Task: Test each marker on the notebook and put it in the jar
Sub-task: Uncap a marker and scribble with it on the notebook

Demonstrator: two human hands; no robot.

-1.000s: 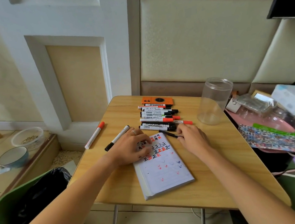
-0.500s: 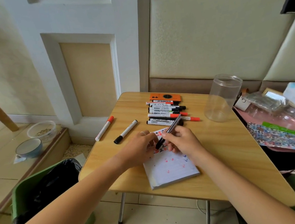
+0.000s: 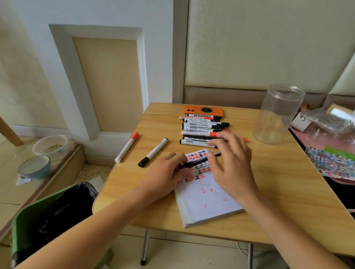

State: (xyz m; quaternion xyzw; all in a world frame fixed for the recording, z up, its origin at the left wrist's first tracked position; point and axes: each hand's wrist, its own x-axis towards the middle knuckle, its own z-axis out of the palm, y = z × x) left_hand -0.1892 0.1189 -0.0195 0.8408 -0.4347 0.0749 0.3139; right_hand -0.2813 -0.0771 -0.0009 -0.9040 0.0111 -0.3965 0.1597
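A small notebook [image 3: 211, 203] with red and black test marks lies open on the wooden table [image 3: 283, 179]. Across its top edge lies a black marker [image 3: 194, 163]. My left hand [image 3: 166, 176] grips the marker's left end. My right hand [image 3: 230, 163] hovers over its right end with fingers spread and the thumb beside the marker. Several markers [image 3: 202, 127] lie in a row behind the notebook. The clear plastic jar [image 3: 278, 114] stands upright and looks empty at the table's back right.
A red-capped marker [image 3: 127, 146] and a black-capped marker [image 3: 153, 152] lie loose at the left of the table. An orange case [image 3: 203, 110] sits behind the row. Clutter [image 3: 338, 138] crowds the right edge. A green bin [image 3: 38, 218] stands below on the left.
My right hand lifted a black marker from beside the row and brought it over the notebook. The marker now lies level, my left hand grips its end, and my right hand's fingers have spread.
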